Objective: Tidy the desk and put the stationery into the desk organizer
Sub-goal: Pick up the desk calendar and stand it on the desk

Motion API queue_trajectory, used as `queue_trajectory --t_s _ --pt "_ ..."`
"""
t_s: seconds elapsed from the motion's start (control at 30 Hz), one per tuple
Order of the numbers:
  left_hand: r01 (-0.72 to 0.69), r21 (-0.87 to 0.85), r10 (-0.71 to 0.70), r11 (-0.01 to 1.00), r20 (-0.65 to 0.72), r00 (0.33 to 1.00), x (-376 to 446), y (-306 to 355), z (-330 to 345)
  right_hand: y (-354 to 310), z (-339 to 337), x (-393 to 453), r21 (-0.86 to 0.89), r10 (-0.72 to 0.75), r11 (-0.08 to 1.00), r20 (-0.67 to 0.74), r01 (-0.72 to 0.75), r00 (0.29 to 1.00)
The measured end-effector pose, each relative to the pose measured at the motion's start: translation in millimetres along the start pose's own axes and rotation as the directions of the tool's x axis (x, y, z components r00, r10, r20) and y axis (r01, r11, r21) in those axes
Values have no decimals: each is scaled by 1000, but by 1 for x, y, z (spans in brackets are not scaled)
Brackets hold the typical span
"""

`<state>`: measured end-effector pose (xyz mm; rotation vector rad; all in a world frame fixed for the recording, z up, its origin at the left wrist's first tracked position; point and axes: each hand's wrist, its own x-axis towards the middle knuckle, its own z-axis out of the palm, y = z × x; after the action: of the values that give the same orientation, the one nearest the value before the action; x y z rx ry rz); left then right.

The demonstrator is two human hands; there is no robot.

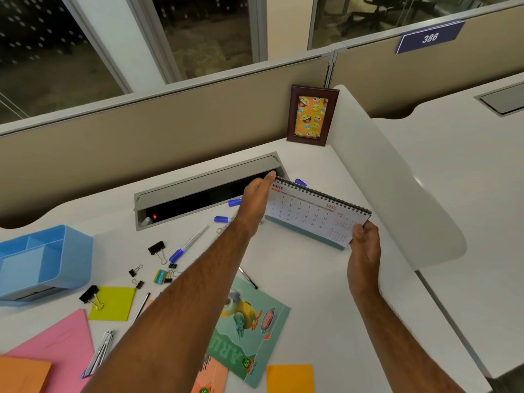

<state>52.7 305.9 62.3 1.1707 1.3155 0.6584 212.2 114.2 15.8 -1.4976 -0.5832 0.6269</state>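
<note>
A spiral-bound desk calendar (307, 214) showing June stands tilted at the back right of the white desk (312, 268). My left hand (256, 195) grips its upper left corner at the spiral. My right hand (364, 245) pinches its lower right corner. The blue desk organizer (42, 259) stands at the far left with bare compartments. Blue-capped markers (188, 245) (222, 219), black binder clips (156, 249) (90, 295), pens (248, 277) and sticky notes (113, 303) lie scattered in front of it.
A grey cable tray (204, 180) with its lid up is set into the desk behind the calendar. A framed emoji picture (312, 116) leans in the corner. A white side partition (397, 180) bounds the right. A green notebook (249, 330), pink and orange papers lie near me.
</note>
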Motion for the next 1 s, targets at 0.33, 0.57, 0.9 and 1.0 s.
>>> queue_trajectory --t_s 0.33,0.57,0.9,1.0 --pt "-24 -36 23 999 -12 1000 -8 -6 -7 19 -17 16 100 166 984 -207 -148 964" --pt "-20 -9 20 1000 -53 998 -9 -14 -7 10 -23 71 45 99 995 -194 -92 976" --pt "-30 -5 29 1000 -41 999 -6 -19 -10 -27 28 189 -600 258 788 524 137 812" --pt "5 15 -4 1000 -45 999 -4 -19 -10 -17 50 206 -714 337 652 573 253 747"
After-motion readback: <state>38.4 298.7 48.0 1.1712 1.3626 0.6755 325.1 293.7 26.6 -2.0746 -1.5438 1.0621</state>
